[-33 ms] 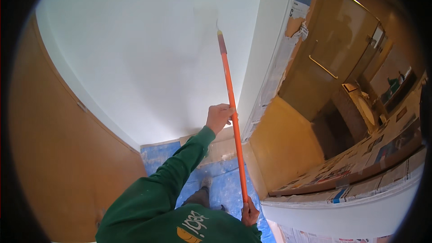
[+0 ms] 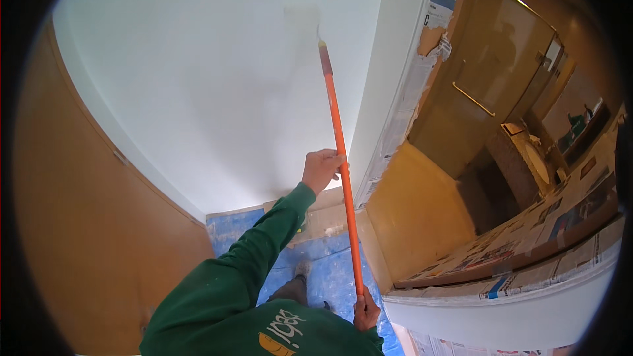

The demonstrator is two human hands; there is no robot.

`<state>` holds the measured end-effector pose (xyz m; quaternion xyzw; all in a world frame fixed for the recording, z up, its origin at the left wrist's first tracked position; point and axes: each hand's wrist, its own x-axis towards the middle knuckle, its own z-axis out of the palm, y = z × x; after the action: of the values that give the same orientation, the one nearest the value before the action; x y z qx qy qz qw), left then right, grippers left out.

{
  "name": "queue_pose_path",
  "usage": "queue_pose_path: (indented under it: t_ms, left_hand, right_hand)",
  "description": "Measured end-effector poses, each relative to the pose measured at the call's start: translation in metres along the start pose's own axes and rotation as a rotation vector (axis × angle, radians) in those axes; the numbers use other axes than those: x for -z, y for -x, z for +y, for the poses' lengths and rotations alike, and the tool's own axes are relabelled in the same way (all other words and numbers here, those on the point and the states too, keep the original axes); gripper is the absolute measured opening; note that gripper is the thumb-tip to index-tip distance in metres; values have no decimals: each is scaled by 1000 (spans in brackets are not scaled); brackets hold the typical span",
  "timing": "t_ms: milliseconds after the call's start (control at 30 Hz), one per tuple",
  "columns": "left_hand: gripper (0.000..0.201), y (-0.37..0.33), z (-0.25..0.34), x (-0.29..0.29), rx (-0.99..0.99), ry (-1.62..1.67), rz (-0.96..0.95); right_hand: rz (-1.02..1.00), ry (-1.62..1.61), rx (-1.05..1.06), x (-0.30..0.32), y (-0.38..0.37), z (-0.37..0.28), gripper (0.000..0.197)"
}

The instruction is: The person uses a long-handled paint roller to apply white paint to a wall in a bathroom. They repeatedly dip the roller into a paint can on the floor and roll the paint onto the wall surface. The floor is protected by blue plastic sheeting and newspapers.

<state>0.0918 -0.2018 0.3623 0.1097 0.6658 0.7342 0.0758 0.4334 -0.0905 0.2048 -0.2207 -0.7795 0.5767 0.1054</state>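
Observation:
A long orange pole (image 2: 337, 125) carries a white paint roller (image 2: 302, 16) pressed flat on the white wall (image 2: 198, 79) high up. My left hand (image 2: 322, 169), on a green sleeve, grips the pole about halfway along. My right hand (image 2: 366, 311) is closed round the pole's lower end, close to my chest. The pole runs nearly upright, leaning slightly left at the top. A faintly greyer patch shows on the wall around the roller.
A blue drop sheet (image 2: 330, 270) covers the floor below me. A brown wooden panel (image 2: 86, 224) fills the left. Newspaper masks the frame edge (image 2: 402, 125) and a ledge (image 2: 527, 257) at right. Beyond lies a bathroom with a glass door (image 2: 488, 86).

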Motion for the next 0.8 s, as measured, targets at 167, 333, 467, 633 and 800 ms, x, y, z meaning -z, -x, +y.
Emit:
queue_pose_path:
  t_ms: [167, 333, 467, 633, 800]
  left_hand:
    - [22, -14, -5, -5, -41, -51, -40]
    - [24, 6, -99, -11, 81, -48, -14]
    - [25, 21, -148, -17, 199, -80, -59]
    - [24, 21, -157, -29, 240, -139, -124]
    - [24, -16, -151, -35, -49, -220, -131]
  right_hand:
    - [46, 88, 51, 9, -13, -8, 33]
    - [53, 287, 14, 23, 7, 34, 33]
    - [48, 239, -71, 32, 27, 85, 31]
    - [8, 84, -60, 52, 28, 117, 32]
    - [-27, 14, -139, 47, -10, 106, 38]
